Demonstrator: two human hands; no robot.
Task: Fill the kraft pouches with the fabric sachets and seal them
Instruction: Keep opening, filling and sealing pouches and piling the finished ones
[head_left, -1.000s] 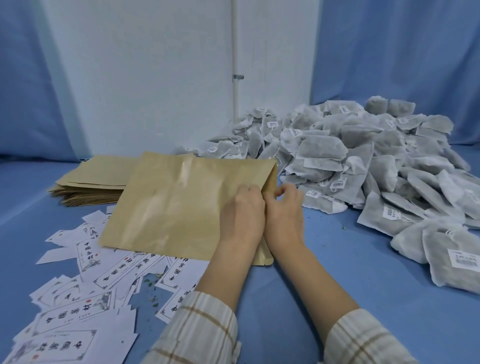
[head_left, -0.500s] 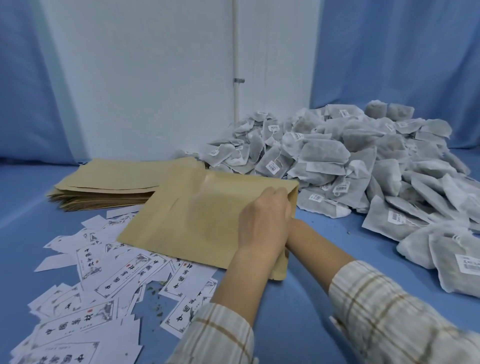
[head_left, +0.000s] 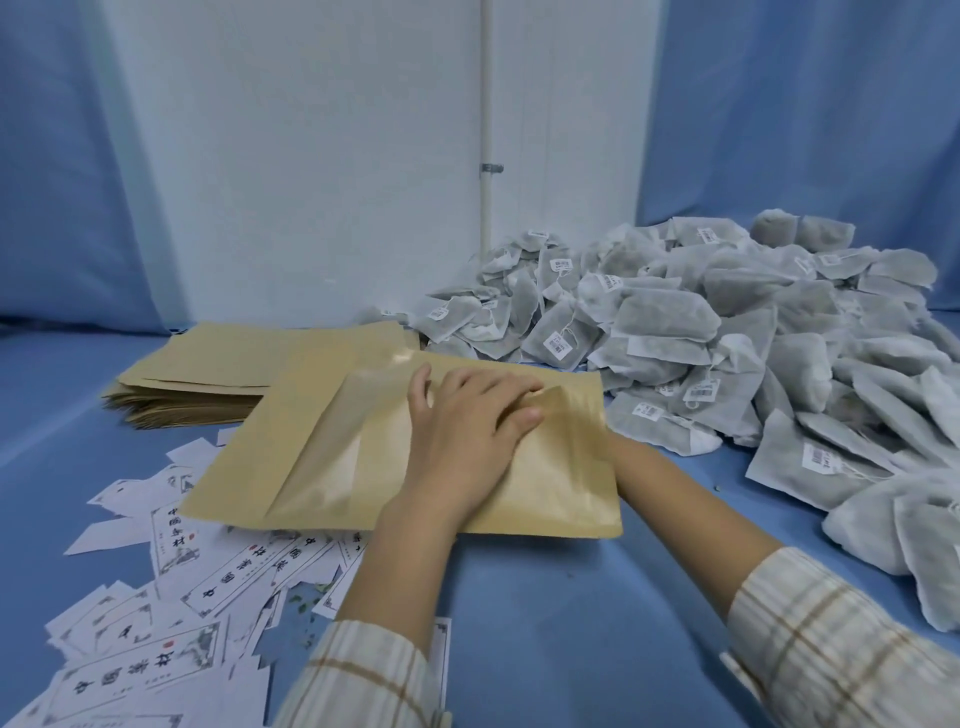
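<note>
Left hand (head_left: 467, 436) lies palm down on the kraft pouch (head_left: 363, 462), fingers nearly straight and spread, pressing its upper face; this grip is released, flat on the paper. The right forearm (head_left: 691, 504) enters the pouch at its right-hand edge, and the right hand is hidden inside, so whether its grip is clenched or released cannot be told.

The pouch is plain tan paper with a translucent, glossy window panel across its middle and right part; the panel is wrinkled and catches the light. The pouch lies almost flat, its long axis running left to right across the view, with the mouth toward the right where the arm goes in and the closed end toward the left. Its left lower corner overlaps the scattered paper labels (head_left: 171, 613), white slips printed with black characters and bordered frames, strewn at lower left.

Behind the pouch, at left, sits a stack of empty kraft pouches (head_left: 208, 374), flat and evenly piled. To the right and behind rises a large heap of fabric sachets (head_left: 727, 343), grey-white, filled, many bearing small barcode tags on strings; the nearest ones lie just beside the pouch's right edge.

All rests on a desk (head_left: 545, 623) covered in blue cloth, with small green flecks near the labels. Blue curtains (head_left: 805, 104) flank a white wall panel (head_left: 311, 156) bearing a vertical pipe (head_left: 485, 104). Plaid sleeves (head_left: 831, 649) cover both wrists.
</note>
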